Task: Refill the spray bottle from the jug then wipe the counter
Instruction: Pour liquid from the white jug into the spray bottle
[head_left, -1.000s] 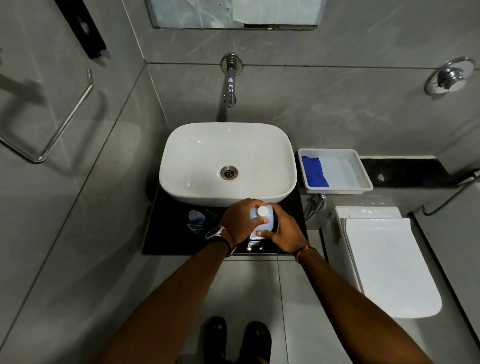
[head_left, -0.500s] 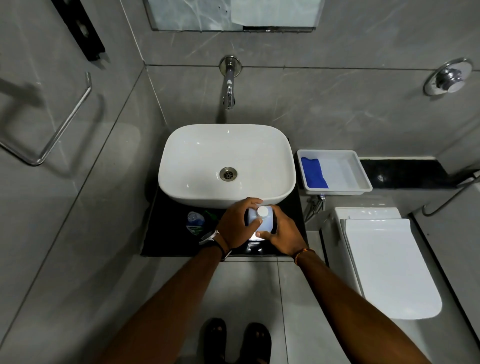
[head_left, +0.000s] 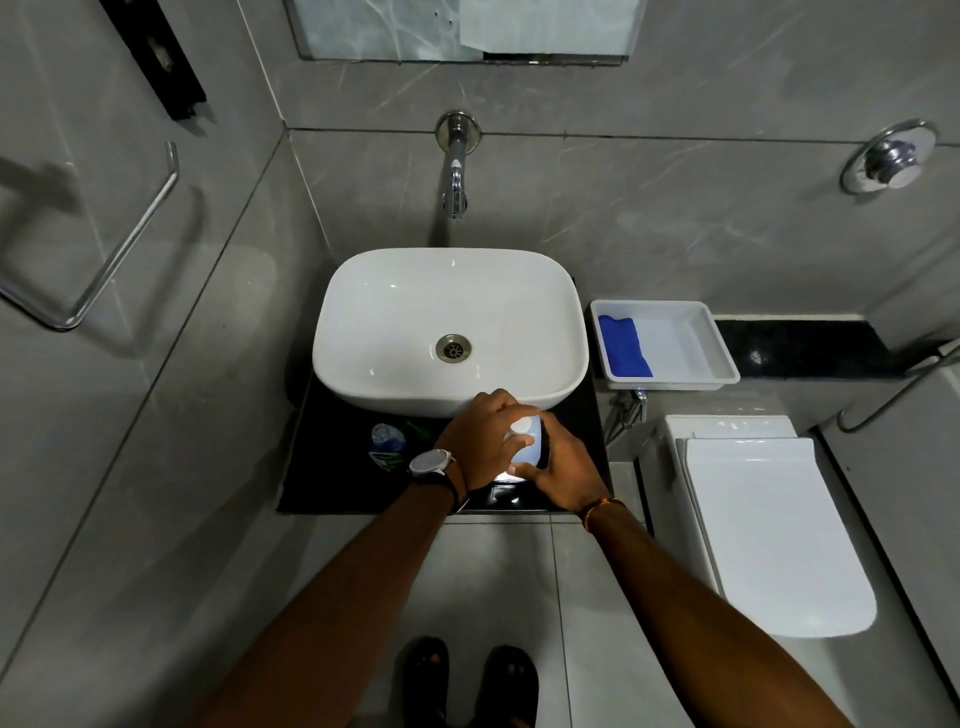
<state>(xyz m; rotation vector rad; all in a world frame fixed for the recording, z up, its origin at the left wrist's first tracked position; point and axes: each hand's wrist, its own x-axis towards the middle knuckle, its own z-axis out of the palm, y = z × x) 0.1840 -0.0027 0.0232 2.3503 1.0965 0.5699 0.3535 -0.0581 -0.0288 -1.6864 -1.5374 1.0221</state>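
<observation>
A pale blue jug (head_left: 529, 451) with a white cap (head_left: 519, 428) stands on the black counter (head_left: 322, 483) in front of the white basin. My left hand (head_left: 483, 441) is closed over the cap, fingers wrapped around it. My right hand (head_left: 563, 467) grips the jug's body from the right. A small clear spray bottle (head_left: 387, 446) with a green label stands on the counter just left of my left hand, its top partly hidden. A blue cloth (head_left: 623, 347) lies in a white tray (head_left: 722, 358) to the right of the basin.
The white basin (head_left: 395, 301) fills most of the counter, with a wall tap (head_left: 456, 171) above it. A closed white toilet (head_left: 769, 530) stands to the right. A towel rail (head_left: 119, 249) is on the left wall. My feet in sandals stand on the grey floor tiles.
My left hand has turned slightly on the jug's cap, its fingers now covering more of it. The jug and my right hand stay in the same place.
</observation>
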